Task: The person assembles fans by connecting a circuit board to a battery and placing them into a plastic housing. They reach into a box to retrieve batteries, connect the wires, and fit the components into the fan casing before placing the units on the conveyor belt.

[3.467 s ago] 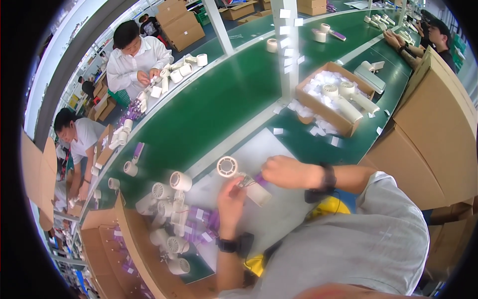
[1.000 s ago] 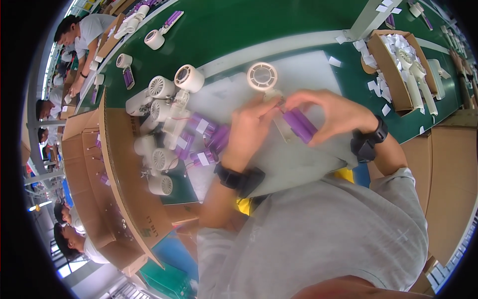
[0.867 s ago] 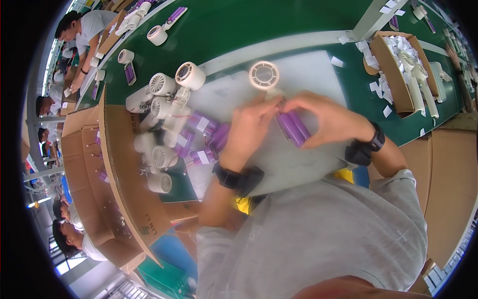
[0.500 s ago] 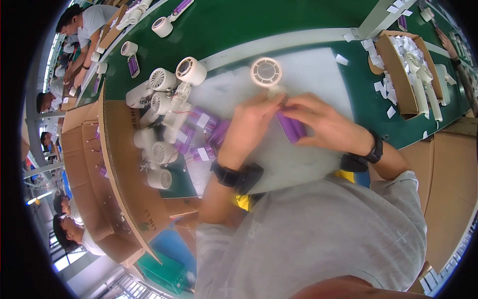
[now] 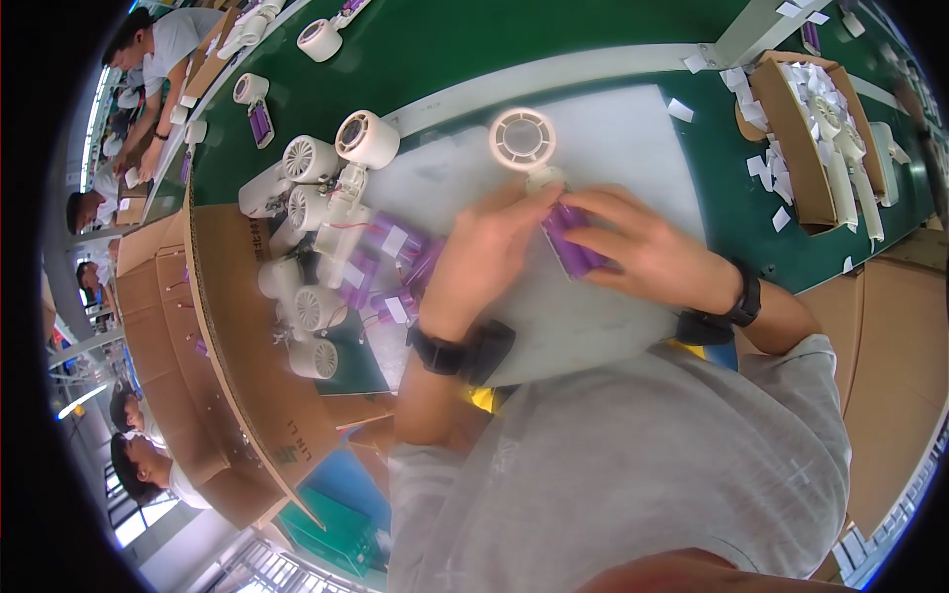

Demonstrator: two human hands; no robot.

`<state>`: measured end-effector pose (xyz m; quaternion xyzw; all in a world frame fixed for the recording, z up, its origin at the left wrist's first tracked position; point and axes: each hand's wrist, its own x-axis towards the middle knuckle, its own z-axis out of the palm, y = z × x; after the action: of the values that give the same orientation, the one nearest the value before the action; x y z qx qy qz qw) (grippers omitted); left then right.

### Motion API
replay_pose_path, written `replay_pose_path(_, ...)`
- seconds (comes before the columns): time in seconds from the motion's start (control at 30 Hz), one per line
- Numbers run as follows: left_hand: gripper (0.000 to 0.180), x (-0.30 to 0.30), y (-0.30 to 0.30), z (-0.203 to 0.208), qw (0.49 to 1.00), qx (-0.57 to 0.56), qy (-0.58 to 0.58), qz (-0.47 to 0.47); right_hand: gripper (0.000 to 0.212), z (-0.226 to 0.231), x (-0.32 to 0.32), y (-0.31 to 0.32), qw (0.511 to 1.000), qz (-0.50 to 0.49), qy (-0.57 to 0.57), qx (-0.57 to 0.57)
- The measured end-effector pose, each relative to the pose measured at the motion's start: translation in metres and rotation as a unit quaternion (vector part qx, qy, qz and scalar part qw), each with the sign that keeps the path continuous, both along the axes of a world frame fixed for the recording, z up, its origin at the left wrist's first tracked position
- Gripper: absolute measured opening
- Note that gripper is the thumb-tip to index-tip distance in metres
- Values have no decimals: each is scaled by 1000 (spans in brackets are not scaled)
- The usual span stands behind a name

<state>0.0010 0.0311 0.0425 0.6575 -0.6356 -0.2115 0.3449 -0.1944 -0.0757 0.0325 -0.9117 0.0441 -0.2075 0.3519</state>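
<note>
A white handheld fan (image 5: 523, 140) lies with its round head away from me on the pale mat (image 5: 633, 128). At its neck my left hand (image 5: 484, 257) is closed, with the fingertips pinching there; that hand is slightly blurred. My right hand (image 5: 652, 252) has its fingers wrapped round a purple battery pack (image 5: 570, 247) just below the neck. Both hands' fingertips meet there and hide the join between fan and pack. To the left of my left hand lie several purple battery packs (image 5: 393, 240) with white labels and thin red wires.
Several white fan bodies (image 5: 321, 308) cluster left of the mat, beside a large open cardboard box (image 5: 227, 346). A carton (image 5: 801, 188) of white slips and fan parts stands at the right. A pale rail (image 5: 554, 71) crosses behind the mat. Other people sit at far left.
The view has shifted slightly. My hands stay at the fan's neck with the battery pack, and the pack has tilted a little; the grip looks much the same.
</note>
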Motion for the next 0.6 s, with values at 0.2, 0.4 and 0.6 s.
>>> replay_pose_path(0.2, 36, -1, -1, 0, 999, 15, 29, 13, 47, -1, 1, -4, 999, 0, 13, 32)
replay_pose_path(0.4, 37, -3, 0, -5, 997, 29, 71, 26, 54, -3, 4, -5, 994, -26, 48, 96)
replay_pose_path(0.6, 50, -2, -1, -5, 986, 80, 144, 35, 64, -1, 13, -3, 977, -63, 111, 170)
